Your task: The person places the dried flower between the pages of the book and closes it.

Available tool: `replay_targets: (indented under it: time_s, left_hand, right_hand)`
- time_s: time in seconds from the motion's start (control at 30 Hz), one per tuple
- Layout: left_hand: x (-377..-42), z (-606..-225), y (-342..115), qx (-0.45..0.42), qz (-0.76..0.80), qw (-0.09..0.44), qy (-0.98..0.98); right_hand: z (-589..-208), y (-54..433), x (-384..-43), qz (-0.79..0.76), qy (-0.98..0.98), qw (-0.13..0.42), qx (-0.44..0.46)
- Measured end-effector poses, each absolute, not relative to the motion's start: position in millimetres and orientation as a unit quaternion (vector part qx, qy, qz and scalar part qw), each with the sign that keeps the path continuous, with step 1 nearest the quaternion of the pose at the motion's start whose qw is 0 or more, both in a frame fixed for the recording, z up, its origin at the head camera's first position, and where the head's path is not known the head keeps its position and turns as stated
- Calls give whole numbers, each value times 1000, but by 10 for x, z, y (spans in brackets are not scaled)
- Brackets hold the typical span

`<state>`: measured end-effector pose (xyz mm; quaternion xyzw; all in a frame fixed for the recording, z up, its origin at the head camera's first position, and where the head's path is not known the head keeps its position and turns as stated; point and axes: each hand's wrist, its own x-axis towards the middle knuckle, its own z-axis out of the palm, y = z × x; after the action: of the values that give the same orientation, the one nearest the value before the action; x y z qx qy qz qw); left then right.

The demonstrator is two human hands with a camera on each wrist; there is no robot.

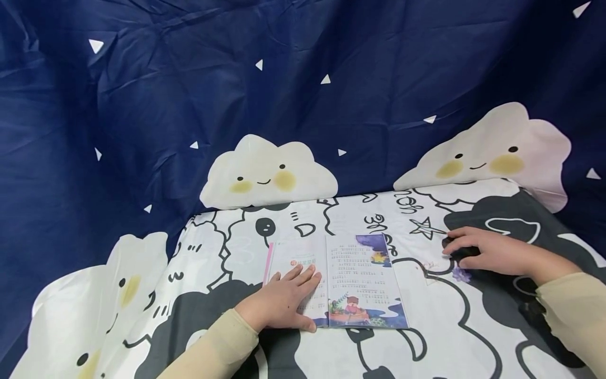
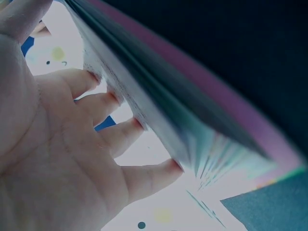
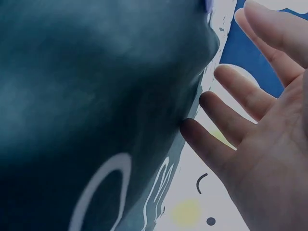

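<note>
An open book (image 1: 362,284) with printed text and coloured pictures lies flat on the patterned cloth. My left hand (image 1: 286,297) rests on its left page, fingers spread, and covers part of the print. In the left wrist view the fingertips of the left hand (image 2: 82,134) touch the page, and the book's pink edge (image 2: 216,82) and fanned leaves show. My right hand (image 1: 494,251) is to the right of the book, apart from it, over a dark patch of cloth. Its fingers are loosely bent and hold nothing. A small purple flower-like thing (image 1: 461,273) lies just below that hand.
A black-and-white cartoon-print cloth (image 1: 454,326) covers the surface. White cloud-shaped pieces with smiling faces (image 1: 270,173) stand along the back and left edges. Behind them hangs a dark blue cloth (image 1: 293,105) with small white triangles.
</note>
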<state>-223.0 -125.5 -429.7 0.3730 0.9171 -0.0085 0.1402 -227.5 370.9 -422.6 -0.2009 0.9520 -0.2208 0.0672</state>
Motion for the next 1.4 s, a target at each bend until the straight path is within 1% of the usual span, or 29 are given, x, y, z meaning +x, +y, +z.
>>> replay_targets:
  time_s: [0.17,0.43,0.67,0.97,1.4]
  left_hand:
    - [-2239,-4298,-1259,373,-12,139,917]
    - [-2247,-4295,-1271,377,-6,137,916]
    - [-2258,-4291,-1271,383,-6,134,914]
    - [-2219,-4291,-1274,377,-10,143,915]
    - [-2202,-4292,-1280,383,-12,136,914]
  right_hand:
    - [-4249,3739,-2255,-208,955,65,-202]
    - [-4295,3741,-2247,-178,960,43,-213]
    - [-4296,3681,-2257,-181,960,61,-206]
    - [-4299,3624,-2223,-174,961,59,-206]
    - [-4321,3640,-2207,-168,961,32,-217]
